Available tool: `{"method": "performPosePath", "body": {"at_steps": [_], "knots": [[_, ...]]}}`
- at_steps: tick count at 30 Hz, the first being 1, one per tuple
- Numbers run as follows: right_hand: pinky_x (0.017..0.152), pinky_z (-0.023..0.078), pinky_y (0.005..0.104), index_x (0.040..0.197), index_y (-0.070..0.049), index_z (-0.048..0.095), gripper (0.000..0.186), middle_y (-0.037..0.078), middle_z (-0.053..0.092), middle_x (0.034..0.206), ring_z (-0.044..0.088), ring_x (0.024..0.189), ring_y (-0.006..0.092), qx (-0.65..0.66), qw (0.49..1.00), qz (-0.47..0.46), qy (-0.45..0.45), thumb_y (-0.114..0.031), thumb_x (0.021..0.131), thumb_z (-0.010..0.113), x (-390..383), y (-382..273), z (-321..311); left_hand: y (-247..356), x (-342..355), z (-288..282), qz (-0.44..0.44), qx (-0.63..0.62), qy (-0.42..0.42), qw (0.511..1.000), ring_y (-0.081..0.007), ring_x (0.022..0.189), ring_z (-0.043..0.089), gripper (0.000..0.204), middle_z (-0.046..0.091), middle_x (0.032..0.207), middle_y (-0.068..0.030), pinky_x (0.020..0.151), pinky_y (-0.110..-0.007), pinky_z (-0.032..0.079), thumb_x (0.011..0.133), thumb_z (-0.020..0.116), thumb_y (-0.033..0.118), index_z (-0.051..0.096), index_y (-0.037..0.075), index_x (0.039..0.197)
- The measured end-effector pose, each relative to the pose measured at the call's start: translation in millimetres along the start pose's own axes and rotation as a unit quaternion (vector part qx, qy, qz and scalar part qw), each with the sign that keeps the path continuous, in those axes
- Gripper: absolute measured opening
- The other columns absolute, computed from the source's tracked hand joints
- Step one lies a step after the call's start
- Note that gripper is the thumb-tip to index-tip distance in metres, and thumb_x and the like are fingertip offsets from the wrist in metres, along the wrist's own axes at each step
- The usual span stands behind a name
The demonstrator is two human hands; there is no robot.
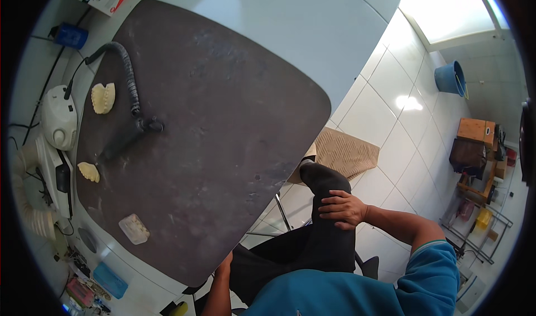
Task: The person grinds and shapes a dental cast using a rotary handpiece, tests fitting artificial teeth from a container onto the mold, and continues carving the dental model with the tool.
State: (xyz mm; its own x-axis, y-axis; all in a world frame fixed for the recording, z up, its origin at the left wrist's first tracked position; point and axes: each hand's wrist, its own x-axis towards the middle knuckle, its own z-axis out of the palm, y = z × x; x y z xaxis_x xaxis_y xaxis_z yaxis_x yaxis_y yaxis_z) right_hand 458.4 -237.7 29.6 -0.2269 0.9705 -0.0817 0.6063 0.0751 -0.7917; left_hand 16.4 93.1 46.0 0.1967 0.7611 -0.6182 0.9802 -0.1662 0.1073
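Black handpiece (pixel 124 140) lies on left part of dark mat (pixel 223 126), long axis diagonal: narrow end points lower-left toward smaller cream dental cast (pixel 89 172), coiled cord (pixel 129 73) near upper-right end. Larger cast (pixel 103 99) sits above it in view. Right hand (pixel 342 210) rests on black trouser leg (pixel 335 240), fingers spread, released. Left hand (pixel 226 259) at mat's near edge, mostly hidden; can't tell its grip.

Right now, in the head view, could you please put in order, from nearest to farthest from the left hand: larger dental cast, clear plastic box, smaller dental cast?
From the left hand:
1. Clear plastic box, lower left on the dark worktop.
2. Smaller dental cast, by the left edge.
3. Larger dental cast, upper left.
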Motion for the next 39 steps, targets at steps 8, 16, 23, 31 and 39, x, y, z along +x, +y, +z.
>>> {"method": "performPosePath", "body": {"at_steps": [8,16,23,31,39], "knots": [[0.144,0.03,0.0631,0.155,-0.014,0.08,0.061,0.009,0.075,0.162,0.063,0.159,0.0344,-0.089,0.995,-0.003,0.055,-0.044,0.105,0.063,-8,-5,25,18,-7,12,-0.024,-0.027,0.104,0.994,-0.0629,0.148,0.059,0.097,0.053,0.167,-0.045,0.125,-0.069,0.049,0.098,0.086,0.037,0.043,-0.003,0.176],[0.145,0.028,0.0644,0.152,-0.016,0.08,0.056,0.009,0.077,0.157,0.061,0.161,0.0345,-0.142,0.987,0.023,0.075,-0.039,0.103,0.071,5,-16,32,12,15,61,0.014,0.04,0.235,0.971,-0.0753,0.15,0.047,0.113,0.023,0.178,-0.0543,0.12,-0.078,0.047,0.099,0.084,0.043,0.025,0.006,0.189],[0.143,0.0,0.085,0.156,-0.027,0.08,0.053,0.0,0.07,0.169,0.036,0.179,0.0353,-0.219,0.962,0.163,0.009,-0.046,0.107,0.071,16,-38,53,3,37,56,0.035,0.029,0.106,0.993,-0.0812,0.155,0.04,0.124,0.012,0.18,-0.057,0.126,-0.084,0.039,0.104,0.079,0.055,0.006,0.007,0.194],[0.137,-0.004,0.0921,0.161,-0.031,0.077,0.056,0.003,0.063,0.179,0.026,0.183,0.0394,-0.229,0.956,0.17,-0.067,-0.057,0.113,0.064,37,-36,60,-32,22,34,0.051,-0.055,0.012,0.997,-0.0824,0.164,0.027,0.137,-0.008,0.185,-0.0571,0.131,-0.082,0.037,0.104,0.078,0.056,-0.019,0.016,0.192],[0.138,0.002,0.0882,0.155,-0.03,0.081,0.052,0.004,0.072,0.168,0.044,0.174,0.0378,-0.249,0.957,0.138,-0.061,-0.055,0.111,0.07,57,-42,59,-64,21,19,0.107,-0.009,-0.098,0.989,-0.0761,0.173,0.018,0.137,-0.006,0.186,-0.0572,0.142,-0.067,0.033,0.105,0.076,0.06,-0.018,0.014,0.192]]}}
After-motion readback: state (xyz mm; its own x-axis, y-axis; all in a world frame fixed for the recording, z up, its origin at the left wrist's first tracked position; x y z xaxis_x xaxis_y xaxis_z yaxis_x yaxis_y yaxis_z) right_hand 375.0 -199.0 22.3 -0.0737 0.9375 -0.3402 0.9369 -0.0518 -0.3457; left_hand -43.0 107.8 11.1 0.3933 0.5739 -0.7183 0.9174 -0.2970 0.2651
